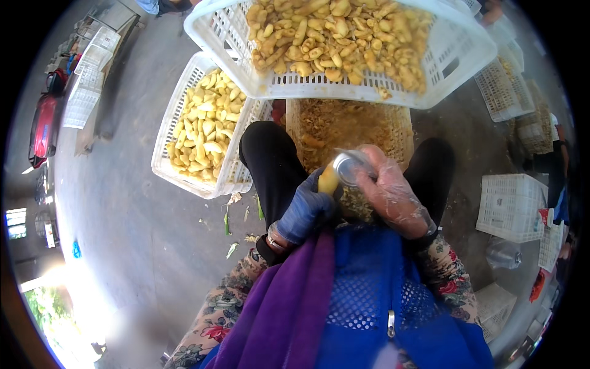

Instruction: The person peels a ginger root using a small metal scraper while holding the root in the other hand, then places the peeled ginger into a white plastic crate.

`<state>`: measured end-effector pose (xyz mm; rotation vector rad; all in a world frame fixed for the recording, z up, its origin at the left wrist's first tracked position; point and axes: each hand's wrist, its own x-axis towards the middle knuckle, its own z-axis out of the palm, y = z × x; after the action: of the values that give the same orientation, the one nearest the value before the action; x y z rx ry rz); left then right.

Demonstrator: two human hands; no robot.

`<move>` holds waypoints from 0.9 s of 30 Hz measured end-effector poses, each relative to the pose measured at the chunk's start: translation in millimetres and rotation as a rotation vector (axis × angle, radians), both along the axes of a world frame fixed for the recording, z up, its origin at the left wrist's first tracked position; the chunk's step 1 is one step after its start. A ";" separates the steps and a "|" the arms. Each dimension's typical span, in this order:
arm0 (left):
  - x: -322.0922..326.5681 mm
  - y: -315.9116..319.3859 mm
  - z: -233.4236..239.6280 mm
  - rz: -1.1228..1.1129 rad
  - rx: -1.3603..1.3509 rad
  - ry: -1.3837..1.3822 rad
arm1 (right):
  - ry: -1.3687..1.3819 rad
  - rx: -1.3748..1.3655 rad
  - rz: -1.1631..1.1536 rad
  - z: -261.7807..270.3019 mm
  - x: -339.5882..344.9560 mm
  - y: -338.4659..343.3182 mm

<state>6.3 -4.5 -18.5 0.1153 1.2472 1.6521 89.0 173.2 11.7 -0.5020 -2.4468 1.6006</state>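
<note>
My left hand (308,207), in a blue glove, grips a yellow piece of ginger root (328,181) that points up and away from me. In my right hand (392,193), under a clear plastic glove, is a round silver metal tool (349,167), blurred at its edge. The tool's rim meets the upper end of the ginger. Both hands are above my lap, between my knees. Below and beyond them stands a plastic crate (405,133) with brown peel scraps (341,122) in it.
A white crate (341,91) of brownish ginger (332,37) stands in front, overlapping the scrap crate. At left, another crate (159,152) holds pale yellow ginger (207,124). More crates (511,207) and a clear plastic bottle (502,252) are at right. Green scraps (227,221) litter the floor.
</note>
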 end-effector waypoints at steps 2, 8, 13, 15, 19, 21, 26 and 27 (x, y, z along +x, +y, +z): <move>1.9 -3.0 1.8 0.005 0.000 -0.003 | -0.074 0.063 -0.071 -5.9 -8.7 10.9; -1.0 -1.9 -8.5 0.029 -0.086 0.113 | -0.122 -0.123 -0.133 14.5 0.5 15.7; 7.0 10.7 5.0 -0.013 -0.279 0.328 | -0.042 -0.027 0.061 -3.8 -11.7 1.3; 6.0 5.6 -24.2 0.012 -0.258 0.450 | -0.206 0.238 -0.094 -23.3 -19.4 33.8; 5.7 3.1 -24.3 -0.060 -0.435 0.784 | -0.130 0.023 0.046 -18.1 -3.8 36.6; 3.3 3.4 -21.2 -0.073 -0.477 0.797 | -0.087 -0.055 0.146 15.6 -11.7 -5.8; 8.1 4.1 -13.1 -0.117 -0.550 0.883 | -0.262 0.312 -0.016 -19.0 -28.0 26.3; 9.4 3.1 -13.0 -0.096 -0.518 0.926 | -0.259 0.166 -0.103 -35.6 -20.0 39.1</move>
<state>15.7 -1.5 -31.5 0.6581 2.2779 1.1382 69.0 212.3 -23.9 -0.8395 -2.6581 1.3523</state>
